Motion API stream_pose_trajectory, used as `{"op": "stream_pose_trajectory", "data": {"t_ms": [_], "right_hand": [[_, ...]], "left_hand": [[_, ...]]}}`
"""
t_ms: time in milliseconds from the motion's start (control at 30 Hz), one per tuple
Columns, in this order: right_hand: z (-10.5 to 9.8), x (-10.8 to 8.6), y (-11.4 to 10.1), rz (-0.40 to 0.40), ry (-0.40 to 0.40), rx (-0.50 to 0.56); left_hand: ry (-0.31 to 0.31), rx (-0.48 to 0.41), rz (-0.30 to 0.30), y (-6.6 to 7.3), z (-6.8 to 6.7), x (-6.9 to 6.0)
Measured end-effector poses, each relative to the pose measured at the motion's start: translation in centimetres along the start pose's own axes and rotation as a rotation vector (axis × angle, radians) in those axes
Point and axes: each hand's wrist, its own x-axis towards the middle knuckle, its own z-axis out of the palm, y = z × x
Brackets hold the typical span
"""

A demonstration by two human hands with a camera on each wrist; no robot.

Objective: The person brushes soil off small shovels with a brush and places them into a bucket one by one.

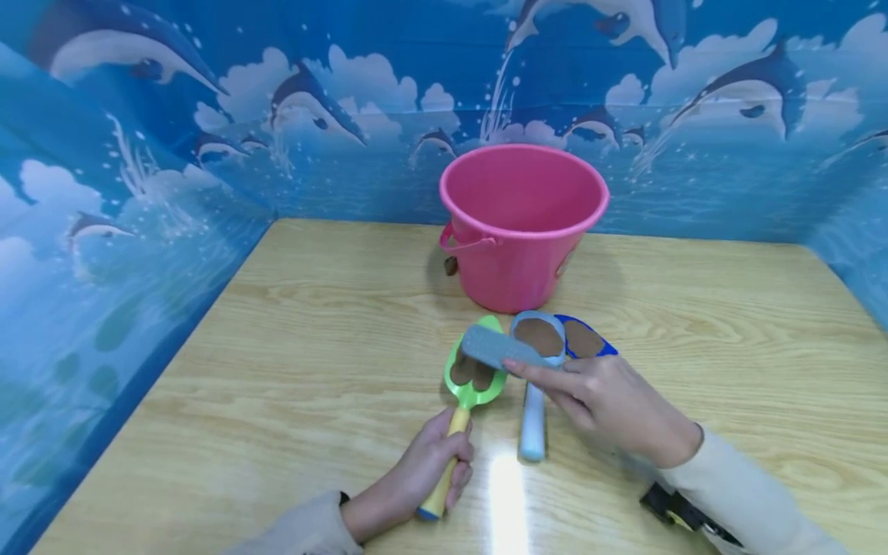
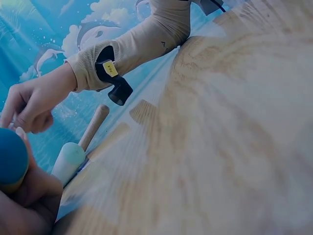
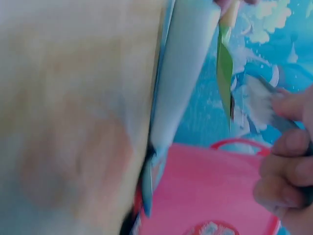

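My left hand (image 1: 433, 462) grips the yellow handle of a green toy shovel (image 1: 501, 385), whose blade carries brown dirt marks. The handle's blue end (image 2: 12, 156) shows in the left wrist view. My right hand (image 1: 610, 401) holds a grey-blue brush (image 1: 496, 347), index finger stretched along its back. The brush head lies over the green blade; pale bristles show in the right wrist view, where the exact contact is unclear. Beside the green shovel rests a light-blue shovel (image 1: 533, 424) with brown on its blade. A dark-blue shovel (image 1: 585, 339), also brown inside, is partly hidden behind my right hand.
A pink bucket (image 1: 509, 270) with its handle hanging to the left stands behind the shovels. A small brown thing (image 1: 451, 266) is at its left side. Dolphin-printed sheeting (image 1: 347, 154) borders the wooden table (image 1: 312, 347) at the back and sides.
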Motion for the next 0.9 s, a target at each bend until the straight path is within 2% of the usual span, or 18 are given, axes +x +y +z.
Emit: {"op": "stream_pose_trajectory", "data": {"t_ms": [100, 200, 333, 467, 733, 800, 900], "right_hand": [[0.61, -0.16, -0.53, 0.008, -0.101, 0.024], [0.77, -0.36, -0.87, 0.036, -0.16, -0.048], [0.69, -0.43, -0.74, 0.026, -0.137, -0.164], [0.85, -0.34, -0.53, 0.017, -0.086, -0.203], [1.12, -0.12, -0.26, 0.024, 0.0, -0.165], [1.1, -0.13, -0.24, 0.027, -0.001, -0.141], [1.04, -0.24, -0.39, 0.041, -0.041, -0.078]], "left_hand": [[0.001, 0.035, 0.023, -0.09, 0.16, 0.05], [-0.003, 0.062, 0.034, -0.16, 0.22, 0.0], [-0.009, 0.08, 0.046, -0.22, 0.24, -0.06], [-0.014, 0.074, 0.047, -0.17, 0.25, -0.08], [-0.012, 0.071, 0.04, 0.01, 0.23, -0.1], [-0.012, 0.073, 0.039, 0.04, 0.22, -0.1], [-0.015, 0.072, 0.038, 0.05, 0.2, -0.09]]}}
